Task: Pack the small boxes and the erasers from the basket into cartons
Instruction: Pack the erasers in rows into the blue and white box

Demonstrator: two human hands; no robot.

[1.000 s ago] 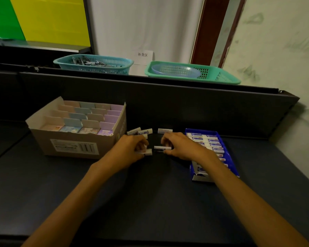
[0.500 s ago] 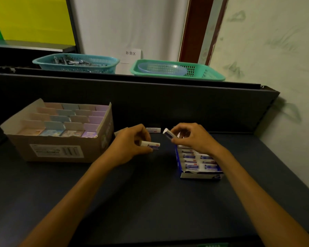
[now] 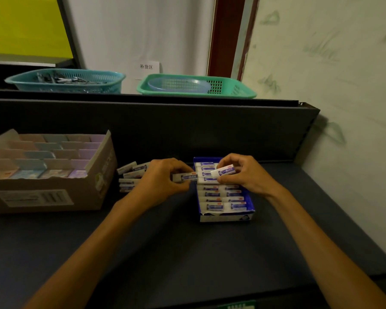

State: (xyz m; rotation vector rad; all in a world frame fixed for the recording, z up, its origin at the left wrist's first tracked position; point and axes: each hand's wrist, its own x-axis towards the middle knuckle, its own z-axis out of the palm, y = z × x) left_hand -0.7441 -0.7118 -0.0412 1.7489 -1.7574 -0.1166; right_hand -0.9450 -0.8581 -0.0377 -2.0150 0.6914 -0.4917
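Note:
A blue carton (image 3: pixel 249 205) on the dark counter holds rows of white erasers with blue sleeves. My right hand (image 3: pixel 246 175) pinches one eraser (image 3: pixel 223 171) just above the carton's far end. My left hand (image 3: pixel 163 180) pinches another eraser (image 3: pixel 186 176) at the carton's left edge. Several loose erasers (image 3: pixel 132 175) lie on the counter left of my left hand. A brown cardboard carton (image 3: pixel 51 197) at the left is filled with small pastel boxes (image 3: pixel 45 152) in rows.
A dark back panel (image 3: pixel 187 128) rises behind the counter. On the ledge above it stand a teal basket (image 3: pixel 65 81) with dark items and a green basket (image 3: pixel 196 85) with a clear lid inside. A pale wall (image 3: pixel 343 108) bounds the right side.
My right hand lifted an eraser off the counter and carried it right, over the blue carton. My left hand followed with its own eraser to the carton's left edge. The view shifted right.

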